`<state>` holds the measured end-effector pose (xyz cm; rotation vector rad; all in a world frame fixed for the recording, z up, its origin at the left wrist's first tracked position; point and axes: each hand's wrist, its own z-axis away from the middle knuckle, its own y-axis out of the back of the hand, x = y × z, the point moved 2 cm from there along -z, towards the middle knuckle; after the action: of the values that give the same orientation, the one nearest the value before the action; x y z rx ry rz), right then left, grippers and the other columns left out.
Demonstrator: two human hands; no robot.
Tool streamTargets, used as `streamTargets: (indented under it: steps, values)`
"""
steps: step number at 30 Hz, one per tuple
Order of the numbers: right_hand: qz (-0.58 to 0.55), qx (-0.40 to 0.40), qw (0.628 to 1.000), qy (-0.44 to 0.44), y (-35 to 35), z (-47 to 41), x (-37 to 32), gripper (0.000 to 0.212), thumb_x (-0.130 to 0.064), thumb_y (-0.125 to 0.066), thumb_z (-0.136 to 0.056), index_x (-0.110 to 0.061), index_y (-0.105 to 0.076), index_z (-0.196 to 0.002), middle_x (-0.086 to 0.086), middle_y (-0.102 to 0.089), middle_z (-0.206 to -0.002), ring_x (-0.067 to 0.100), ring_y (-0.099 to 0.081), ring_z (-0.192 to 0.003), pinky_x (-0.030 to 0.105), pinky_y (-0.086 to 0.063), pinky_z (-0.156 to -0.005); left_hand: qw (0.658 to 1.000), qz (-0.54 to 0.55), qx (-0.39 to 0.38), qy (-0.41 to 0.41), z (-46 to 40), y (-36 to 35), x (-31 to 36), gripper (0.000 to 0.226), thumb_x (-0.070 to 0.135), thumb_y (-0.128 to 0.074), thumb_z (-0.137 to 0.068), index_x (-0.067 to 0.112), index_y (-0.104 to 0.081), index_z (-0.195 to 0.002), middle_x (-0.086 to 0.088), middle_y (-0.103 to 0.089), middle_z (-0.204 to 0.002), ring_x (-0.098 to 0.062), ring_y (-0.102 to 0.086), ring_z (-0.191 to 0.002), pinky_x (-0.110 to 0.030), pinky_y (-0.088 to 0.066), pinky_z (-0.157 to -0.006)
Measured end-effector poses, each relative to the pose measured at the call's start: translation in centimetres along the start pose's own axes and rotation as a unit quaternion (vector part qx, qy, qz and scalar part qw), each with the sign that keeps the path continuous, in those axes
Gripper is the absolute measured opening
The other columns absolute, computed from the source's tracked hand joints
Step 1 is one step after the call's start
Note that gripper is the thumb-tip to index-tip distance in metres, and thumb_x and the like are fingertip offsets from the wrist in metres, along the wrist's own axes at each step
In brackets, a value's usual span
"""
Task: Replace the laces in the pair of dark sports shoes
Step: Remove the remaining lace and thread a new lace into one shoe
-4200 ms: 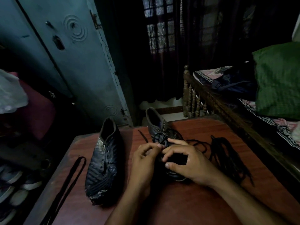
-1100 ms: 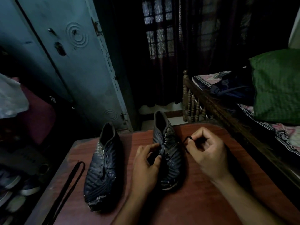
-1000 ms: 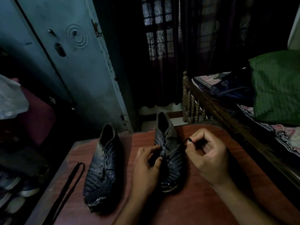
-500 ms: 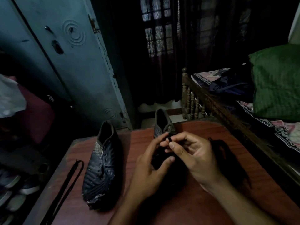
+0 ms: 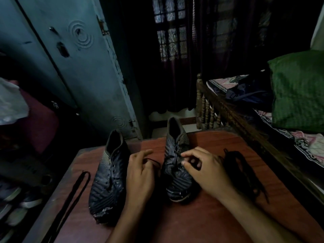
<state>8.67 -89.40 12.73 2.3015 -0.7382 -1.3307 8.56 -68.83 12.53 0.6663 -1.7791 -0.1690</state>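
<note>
Pulling a thin black lace (image 5: 152, 160) sideways, the left hand (image 5: 140, 174) is pinching it so it is sliding through the right shoe (image 5: 177, 165). The right hand (image 5: 205, 171) is pinching the lace at the eyelets, likely guiding it. The left shoe (image 5: 108, 174) is waiting beside it on the red-brown surface (image 5: 201, 223). A spare lace (image 5: 73, 192) is lying far left, and a lace pile (image 5: 242, 171) is lying right.

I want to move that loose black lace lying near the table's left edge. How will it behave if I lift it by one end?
The loose lace will probably be floppy: it lies folded back on itself in a thin, limp loop. It looks very light, so the rest should trail and dangle. Its lower part runs along the table edge, so a nudge may send it sliding off.
</note>
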Motion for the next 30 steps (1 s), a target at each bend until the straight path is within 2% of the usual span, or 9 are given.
streamTargets:
  steps: [2, 5, 6, 9, 12, 14, 17, 23, 30]
  values:
    - [0.016, -0.011, 1.0, 0.006, -0.4, 0.1, -0.3, 0.019, -0.027, -0.073, -0.09, -0.026, -0.072, -0.108, -0.017, -0.06, -0.097, 0.0, -0.057, -0.092, 0.012, -0.043, -0.078, 0.998, -0.039, -0.009, -0.038, 0.4, -0.5, 0.2, 0.036, 0.024, -0.046, -0.086, 0.029, -0.067, -0.115, 0.008, -0.056, -0.117, -0.011, -0.054, -0.114, -0.019, -0.037, -0.099]
    - [0.035, -0.007, 0.999, -0.003, -0.6, 0.0, -0.7, 0.025, -0.027, -0.072, -0.091, -0.02, -0.071, -0.115, -0.019, -0.053, -0.093, -0.005, -0.053, -0.085, 0.002, -0.037, -0.074, 0.984, -0.146, -0.022, -0.097, 0.7, -1.5, 0.2, 0.05, 0.034, -0.045, -0.08, 0.022, -0.069, -0.122, 0.004, -0.061, -0.127, -0.021, -0.054, -0.121, -0.043, -0.042, -0.108]
    - [0.047, -0.013, 0.999, -0.008, -0.7, -0.3, -0.9, 0.026, -0.03, -0.071, -0.092, -0.02, -0.07, -0.116, -0.018, -0.05, -0.092, -0.005, -0.052, -0.081, 0.002, -0.036, -0.072, 0.981, -0.159, -0.025, -0.109, 0.7, -1.7, 0.3, 0.052, 0.035, -0.046, -0.079, 0.022, -0.069, -0.123, 0.004, -0.062, -0.129, -0.021, -0.054, -0.122, -0.044, -0.041, -0.111]
    - [0.107, -0.038, 0.993, -0.015, -1.1, -1.7, -1.4, 0.028, -0.041, -0.067, -0.093, -0.024, -0.069, -0.115, -0.014, -0.055, -0.101, 0.001, -0.053, -0.084, 0.013, -0.041, -0.073, 0.988, -0.087, -0.074, -0.108, 0.9, -2.2, 0.8, 0.049, 0.025, -0.053, -0.082, 0.026, -0.066, -0.129, 0.012, -0.063, -0.129, -0.009, -0.059, -0.121, -0.029, -0.043, -0.11]
    - [0.169, -0.055, 0.983, -0.042, -1.9, -2.6, -1.8, 0.024, -0.043, -0.063, -0.094, -0.028, -0.066, -0.112, -0.012, -0.057, -0.11, 0.011, -0.059, -0.101, 0.028, -0.047, -0.085, 0.988, -0.06, -0.098, -0.103, 0.8, -2.5, 0.7, 0.05, 0.019, -0.058, -0.086, 0.028, -0.062, -0.135, 0.018, -0.059, -0.132, 0.0, -0.059, -0.121, -0.031, -0.05, -0.106]
    - [0.18, -0.063, 0.981, -0.042, -2.9, -2.6, -1.6, 0.017, -0.04, -0.063, -0.095, -0.027, -0.065, -0.106, -0.011, -0.056, -0.108, 0.012, -0.057, -0.103, 0.029, -0.047, -0.087, 0.987, -0.075, -0.091, -0.113, 0.8, -2.5, 0.6, 0.051, 0.013, -0.065, -0.088, 0.028, -0.062, -0.136, 0.02, -0.057, -0.133, 0.003, -0.056, -0.122, -0.018, -0.044, -0.106]
    - [0.134, -0.06, 0.987, -0.059, -3.1, -2.7, -1.0, 0.01, -0.034, -0.067, -0.092, -0.027, -0.062, -0.086, -0.011, -0.055, -0.094, 0.009, -0.056, -0.092, 0.03, -0.048, -0.079, 0.984, -0.093, -0.088, -0.124, 0.8, -2.6, 0.7, 0.052, 0.005, -0.068, -0.087, 0.024, -0.063, -0.135, 0.023, -0.051, -0.127, 0.01, -0.047, -0.117, 0.004, -0.026, -0.096]
    - [0.081, -0.063, 0.994, -0.029, -2.5, -2.0, -1.0, 0.016, -0.03, -0.064, -0.085, -0.027, -0.049, -0.079, -0.01, -0.051, -0.078, 0.006, -0.047, -0.08, 0.019, -0.034, -0.064, 0.981, -0.092, -0.104, -0.134, 0.7, -2.9, 0.6, 0.052, 0.003, -0.067, -0.088, 0.014, -0.063, -0.139, 0.006, -0.057, -0.134, 0.009, -0.042, -0.116, 0.006, -0.021, -0.096]
    - [0.104, -0.011, 0.994, 0.02, -1.5, -1.9, -1.1, 0.019, -0.028, -0.069, -0.082, -0.028, -0.05, -0.08, -0.012, -0.051, -0.075, 0.007, -0.052, -0.068, 0.026, -0.044, -0.056, 0.984, -0.081, -0.097, -0.123, 0.8, -2.9, 0.6, 0.053, 0.004, -0.068, -0.088, 0.016, -0.063, -0.139, 0.011, -0.057, -0.134, 0.01, -0.045, -0.12, 0.005, -0.023, -0.099]
